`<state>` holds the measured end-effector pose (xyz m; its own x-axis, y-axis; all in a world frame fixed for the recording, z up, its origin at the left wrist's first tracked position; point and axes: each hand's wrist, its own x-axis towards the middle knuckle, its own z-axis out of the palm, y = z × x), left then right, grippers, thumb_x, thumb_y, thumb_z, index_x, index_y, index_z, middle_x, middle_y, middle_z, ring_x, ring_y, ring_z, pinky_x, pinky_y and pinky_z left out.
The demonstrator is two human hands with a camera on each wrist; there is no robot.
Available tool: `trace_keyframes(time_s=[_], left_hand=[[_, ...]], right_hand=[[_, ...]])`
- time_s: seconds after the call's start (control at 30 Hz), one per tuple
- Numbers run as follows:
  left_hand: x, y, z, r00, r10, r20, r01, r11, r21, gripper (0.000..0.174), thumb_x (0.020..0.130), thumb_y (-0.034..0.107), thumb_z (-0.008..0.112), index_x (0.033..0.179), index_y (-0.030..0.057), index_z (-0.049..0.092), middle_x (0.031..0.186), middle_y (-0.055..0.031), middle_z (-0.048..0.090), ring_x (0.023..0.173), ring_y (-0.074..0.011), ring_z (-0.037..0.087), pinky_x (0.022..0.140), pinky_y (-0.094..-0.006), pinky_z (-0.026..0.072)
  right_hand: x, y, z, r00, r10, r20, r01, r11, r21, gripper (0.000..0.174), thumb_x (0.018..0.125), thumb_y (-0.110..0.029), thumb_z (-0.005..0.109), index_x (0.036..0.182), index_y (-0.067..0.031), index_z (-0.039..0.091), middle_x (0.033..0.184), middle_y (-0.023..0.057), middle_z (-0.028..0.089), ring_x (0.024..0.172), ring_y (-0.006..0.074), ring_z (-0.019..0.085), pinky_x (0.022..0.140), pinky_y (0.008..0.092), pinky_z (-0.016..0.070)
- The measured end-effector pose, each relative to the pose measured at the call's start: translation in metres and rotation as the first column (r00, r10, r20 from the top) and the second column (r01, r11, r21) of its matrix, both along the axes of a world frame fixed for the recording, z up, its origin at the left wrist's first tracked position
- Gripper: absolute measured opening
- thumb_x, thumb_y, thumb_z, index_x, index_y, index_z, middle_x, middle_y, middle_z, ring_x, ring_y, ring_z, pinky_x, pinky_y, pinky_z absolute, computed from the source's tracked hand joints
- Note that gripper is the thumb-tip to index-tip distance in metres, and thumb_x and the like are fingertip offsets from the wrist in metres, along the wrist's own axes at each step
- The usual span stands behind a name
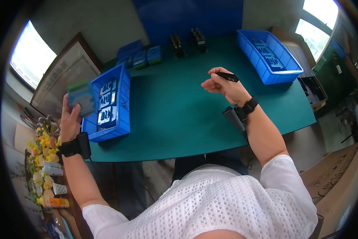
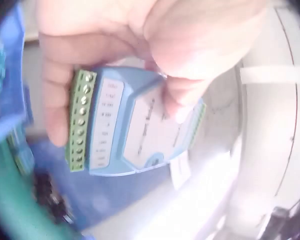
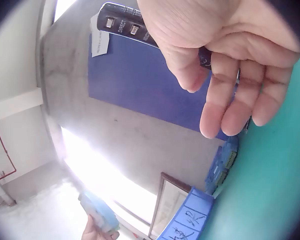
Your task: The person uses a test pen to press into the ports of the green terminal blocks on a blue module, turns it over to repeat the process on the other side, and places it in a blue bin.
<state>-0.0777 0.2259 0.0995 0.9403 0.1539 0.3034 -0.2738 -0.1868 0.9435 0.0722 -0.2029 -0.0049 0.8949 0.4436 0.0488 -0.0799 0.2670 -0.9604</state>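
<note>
In the head view, my left hand (image 1: 70, 124) is raised at the left, beside a blue bin (image 1: 124, 115) with several modules (image 1: 107, 115) in it. It grips a light-blue terminal-block module (image 2: 140, 125), thumb on the white label and a finger along the green screw terminals (image 2: 81, 120). Over the table, my right hand (image 1: 235, 91) holds a black voltage tester pen (image 3: 127, 26) between thumb and index finger. Two buttons, one marked DIRECT, show on the pen; its tip is hidden by the hand. The other fingers of that hand are loosely bent.
A second blue bin (image 1: 280, 77) with several modules stands at the right of the green table (image 1: 167, 103). At the back are more blue modules (image 1: 153, 55) and two dark stacks of parts (image 1: 199, 41). A framed sheet (image 1: 65, 75) leans behind the left bin, with flowers (image 1: 43, 155) nearer.
</note>
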Motion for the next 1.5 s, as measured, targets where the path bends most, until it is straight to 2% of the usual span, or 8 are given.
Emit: trace_keyframes(time_s=[0.17, 0.27, 0.43, 0.6, 0.8, 1.0, 1.1, 1.5], left_hand=[[0.029, -0.101, -0.01, 0.953, -0.288, 0.092, 0.298, 0.847, -0.439, 0.037, 0.093, 0.032, 0.042, 0.124, 0.011, 0.041, 0.118, -0.0083, 0.052, 0.102, -0.0257, 0.055, 0.083, -0.0464, 0.0472], [0.052, -0.169, -0.04, 0.868, -0.495, 0.042, 0.41, 0.668, -0.621, 0.049, 0.093, 0.038, 0.038, 0.123, -0.0014, 0.034, 0.109, -0.0179, 0.051, 0.087, -0.021, 0.061, 0.048, -0.0254, 0.0536], [0.071, -0.233, -0.087, 0.663, -0.746, -0.051, 0.293, 0.322, -0.9, 0.042, 0.093, 0.036, 0.039, 0.119, 0.0026, 0.042, 0.099, -0.016, 0.057, 0.07, -0.0155, 0.058, 0.044, -0.0214, 0.0475], [0.076, -0.239, -0.112, 0.509, -0.858, 0.068, 0.304, 0.105, -0.947, 0.042, 0.093, 0.032, 0.039, 0.119, 0.0001, 0.042, 0.099, -0.0207, 0.057, 0.068, -0.0182, 0.059, 0.044, -0.0221, 0.0491], [0.075, -0.236, -0.125, 0.404, -0.907, 0.117, 0.44, 0.08, -0.895, 0.046, 0.093, 0.034, 0.038, 0.123, -0.0002, 0.041, 0.106, -0.0249, 0.055, 0.08, -0.0254, 0.063, 0.057, -0.0299, 0.0551], [0.065, -0.243, -0.108, 0.547, -0.815, -0.191, 0.346, 0.427, -0.835, 0.058, 0.092, 0.048, 0.028, 0.129, 0.0025, 0.035, 0.116, -0.0236, 0.051, 0.099, -0.0366, 0.057, 0.081, -0.0438, 0.0511], [0.068, -0.246, -0.114, 0.701, -0.697, -0.153, 0.279, 0.465, -0.84, 0.062, 0.092, 0.051, 0.023, 0.13, 0.003, 0.034, 0.121, -0.0172, 0.05, 0.107, -0.0325, 0.053, 0.089, -0.0449, 0.0459], [0.063, -0.239, -0.112, 0.748, -0.637, -0.187, 0.391, 0.651, -0.651, 0.058, 0.087, 0.033, 0.055, 0.126, -0.005, 0.035, 0.117, -0.0136, 0.052, 0.103, -0.0194, 0.057, 0.088, -0.0338, 0.0471]], right_hand=[[0.0, -0.001, 0.0, 1.0, -0.002, 0.016, 0.001, 0.999, 0.045, 0.018, 0.09, -0.018, 0.05, 0.103, -0.0062, 0.048, 0.091, 0.0127, 0.063, 0.084, 0.0181, 0.061, 0.074, 0.0289, 0.0491], [-0.003, -0.003, 0.0, 0.998, -0.003, 0.055, -0.001, 0.997, 0.071, 0.023, 0.088, -0.019, 0.053, 0.105, -0.0055, 0.046, 0.097, 0.0138, 0.061, 0.089, 0.0185, 0.059, 0.077, 0.0301, 0.0482], [-0.011, 0.004, -0.004, 0.993, 0.112, 0.036, -0.117, 0.939, 0.324, 0.033, 0.086, -0.024, 0.057, 0.11, -0.0055, 0.043, 0.113, 0.0156, 0.053, 0.099, 0.0191, 0.054, 0.082, 0.0322, 0.0461], [-0.014, 0.014, -0.01, 0.978, 0.206, 0.01, -0.188, 0.869, 0.457, 0.025, 0.084, -0.018, 0.061, 0.098, -0.0075, 0.042, 0.093, 0.0037, 0.048, 0.091, 0.0139, 0.052, 0.083, 0.0313, 0.0469], [-0.018, 0.019, -0.011, 0.996, 0.089, 0.006, -0.085, 0.931, 0.356, 0.029, 0.081, -0.018, 0.066, 0.097, -0.0084, 0.043, 0.083, -0.0009, 0.046, 0.073, 0.0052, 0.045, 0.063, 0.0194, 0.0404], [-0.017, 0.017, -0.008, 0.99, -0.075, 0.12, 0.041, 0.965, 0.261, 0.027, 0.078, -0.017, 0.068, 0.091, -0.0077, 0.046, 0.076, -0.0029, 0.046, 0.068, 0.0037, 0.043, 0.058, 0.018, 0.0358], [-0.016, 0.013, -0.004, 0.983, -0.131, 0.129, 0.103, 0.973, 0.207, 0.025, 0.077, -0.016, 0.068, 0.088, -0.0071, 0.047, 0.072, -0.0033, 0.047, 0.065, 0.0035, 0.043, 0.057, 0.0181, 0.0357], [-0.011, 0.009, -0.01, 0.95, -0.2, 0.242, 0.185, 0.979, 0.084, 0.025, 0.078, -0.017, 0.068, 0.087, -0.0064, 0.047, 0.067, -0.0039, 0.048, 0.058, 0.0028, 0.043, 0.05, 0.0175, 0.0358]])
